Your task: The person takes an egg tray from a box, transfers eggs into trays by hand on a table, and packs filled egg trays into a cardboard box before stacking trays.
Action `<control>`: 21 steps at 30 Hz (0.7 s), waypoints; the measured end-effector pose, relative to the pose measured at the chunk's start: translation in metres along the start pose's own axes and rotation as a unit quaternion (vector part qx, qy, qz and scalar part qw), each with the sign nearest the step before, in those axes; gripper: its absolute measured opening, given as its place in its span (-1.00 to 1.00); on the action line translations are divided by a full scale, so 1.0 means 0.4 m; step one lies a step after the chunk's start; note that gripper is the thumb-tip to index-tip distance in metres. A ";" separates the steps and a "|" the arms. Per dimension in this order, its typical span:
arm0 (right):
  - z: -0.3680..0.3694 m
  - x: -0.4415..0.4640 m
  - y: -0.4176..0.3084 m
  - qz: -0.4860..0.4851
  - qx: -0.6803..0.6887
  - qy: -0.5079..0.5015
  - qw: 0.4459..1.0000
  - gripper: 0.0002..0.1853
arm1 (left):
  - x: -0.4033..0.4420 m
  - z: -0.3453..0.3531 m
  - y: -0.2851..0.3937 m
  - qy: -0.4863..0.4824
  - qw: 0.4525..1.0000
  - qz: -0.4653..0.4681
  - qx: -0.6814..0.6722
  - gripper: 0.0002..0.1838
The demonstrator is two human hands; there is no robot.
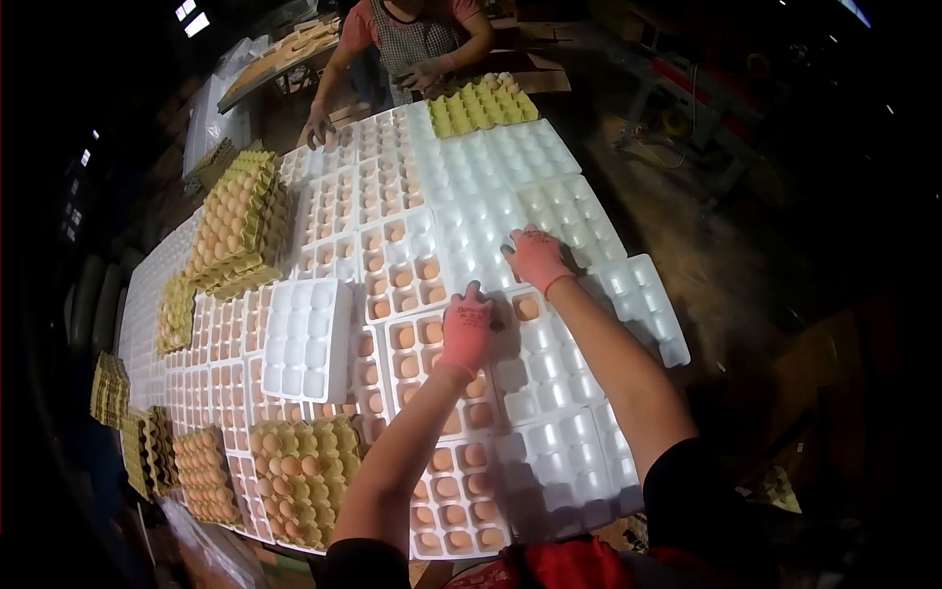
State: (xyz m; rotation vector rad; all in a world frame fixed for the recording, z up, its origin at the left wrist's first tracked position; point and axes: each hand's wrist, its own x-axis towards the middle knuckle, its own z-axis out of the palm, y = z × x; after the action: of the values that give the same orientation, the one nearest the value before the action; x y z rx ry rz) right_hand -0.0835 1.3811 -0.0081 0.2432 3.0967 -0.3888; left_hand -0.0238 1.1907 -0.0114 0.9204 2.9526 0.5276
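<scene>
My left hand (467,329), in a pink glove with dark fingertips, reaches over a white foam tray (390,365) partly filled with brown eggs. Its fingers are slightly apart, and no egg shows in them. Farther right, my right hand (538,257) wears a matching glove. Its fingers are parted over white foam trays (469,240) whose visible cups hold no eggs; their undersides are hidden. A single brown egg (527,307) sits in a cup between my two forearms. Other eggs (402,279) fill cups of the tray left of my hands.
Stacked yellow egg flats (238,221) with eggs stand on the left. More flats (306,481) lie at the near left. An upturned-looking white foam tray (306,339) rests on filled ones. Across the table, a co-worker (417,44) works near a yellow flat (481,106).
</scene>
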 end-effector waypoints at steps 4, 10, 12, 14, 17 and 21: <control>0.071 0.080 0.040 -0.047 0.054 0.116 0.991 -0.65 | 0.094 0.043 0.004 0.024 0.998 0.057 0.032 -0.40; 0.115 0.053 0.123 -0.085 0.142 0.154 0.974 -0.67 | 0.232 0.069 0.007 0.062 0.993 0.012 -0.096 -0.38; 0.080 0.014 0.122 -0.066 0.185 0.173 0.965 -0.63 | 0.285 0.133 -0.014 0.221 0.967 0.051 -0.113 -0.46; 0.106 -0.001 0.143 -0.052 0.201 0.247 0.947 -0.55 | 0.296 0.184 -0.035 0.147 0.988 0.048 0.013 -0.52; 0.043 -0.050 0.273 0.047 0.042 0.370 0.927 -0.44 | 0.267 0.221 -0.063 0.151 0.988 0.035 0.016 -0.45; 0.110 -0.152 0.554 0.386 0.016 0.235 0.892 -0.34 | 0.066 0.084 -0.019 0.145 0.976 0.015 -0.160 -0.38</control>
State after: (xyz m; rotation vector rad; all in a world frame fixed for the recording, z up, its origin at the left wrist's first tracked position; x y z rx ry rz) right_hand 0.0105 1.5731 -0.1030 1.7120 3.0363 -0.3794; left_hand -0.0464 1.2100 -0.0429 0.9198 2.9604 1.1911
